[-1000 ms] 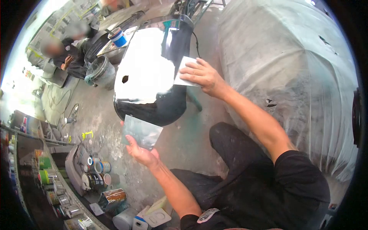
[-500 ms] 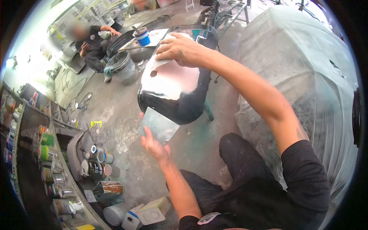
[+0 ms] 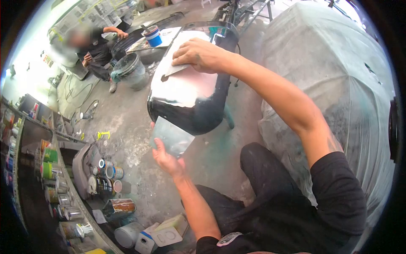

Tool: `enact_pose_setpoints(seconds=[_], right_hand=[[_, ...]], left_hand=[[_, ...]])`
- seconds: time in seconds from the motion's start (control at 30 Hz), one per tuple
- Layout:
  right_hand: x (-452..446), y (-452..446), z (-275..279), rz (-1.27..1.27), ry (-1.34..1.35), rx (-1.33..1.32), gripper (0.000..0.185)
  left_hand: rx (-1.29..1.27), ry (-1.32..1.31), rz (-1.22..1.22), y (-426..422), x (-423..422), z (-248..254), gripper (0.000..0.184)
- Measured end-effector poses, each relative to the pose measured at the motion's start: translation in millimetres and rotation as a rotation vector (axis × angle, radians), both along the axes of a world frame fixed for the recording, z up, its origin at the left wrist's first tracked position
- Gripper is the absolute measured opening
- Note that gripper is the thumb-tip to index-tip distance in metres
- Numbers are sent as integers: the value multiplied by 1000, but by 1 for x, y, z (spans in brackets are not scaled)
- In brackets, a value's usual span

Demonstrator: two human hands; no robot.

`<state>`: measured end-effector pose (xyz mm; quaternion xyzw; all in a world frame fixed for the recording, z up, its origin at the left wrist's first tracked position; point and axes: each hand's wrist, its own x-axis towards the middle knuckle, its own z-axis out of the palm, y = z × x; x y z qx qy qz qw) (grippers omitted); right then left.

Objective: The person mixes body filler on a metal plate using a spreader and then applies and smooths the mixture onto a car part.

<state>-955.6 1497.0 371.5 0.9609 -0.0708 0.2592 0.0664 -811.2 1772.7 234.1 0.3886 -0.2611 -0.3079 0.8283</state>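
A glossy black panel with a large whitish-pink patch and a small dark hole stands in front of me. My right hand grips a thin pale spreader and presses it against the patch, just above the hole. Below the panel's near end, my left hand holds a flat grey plate from underneath, thumb at its edge. The plate is tilted and its surface looks smeared.
A bucket and a blue-and-white can stand beyond the panel. Another person sits at the upper left. Shelves of cans line the left, a plastic-covered bulk the right. Containers lie near my left arm.
My right hand has moved from the panel's right edge up and left onto the patch with the spreader. The view has shifted; my left hand still holds the plate.
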Motion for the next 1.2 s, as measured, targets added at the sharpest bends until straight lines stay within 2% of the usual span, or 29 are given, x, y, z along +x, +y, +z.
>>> enact_pose_setpoints(seconds=[0.3,0.5,0.63,0.73,0.83,1.03,1.1,1.2], right_hand=[[-45,16,-33,-34,-187,-57,52],[-70,28,-47,-59,-254,22,55],[-82,33,-66,-80,-305,56,55],[-86,39,-84,-126,-368,59,48],[-90,42,-100,-140,-441,58,59],[-98,52,-126,-165,-530,136,47],[-101,55,-138,-223,-550,173,36],[-109,60,-144,-241,-539,178,35]], left_hand=[[4,-15,25,-2,0,-2,55],[33,-26,19,-1,-1,-1,56],[29,-35,36,-2,1,-5,60],[33,-60,29,-1,2,-8,62],[46,-60,40,-2,-1,-6,62],[39,-37,26,-2,-4,-4,62],[38,-50,20,-2,-4,-4,62],[57,-60,33,0,-6,-2,61]])
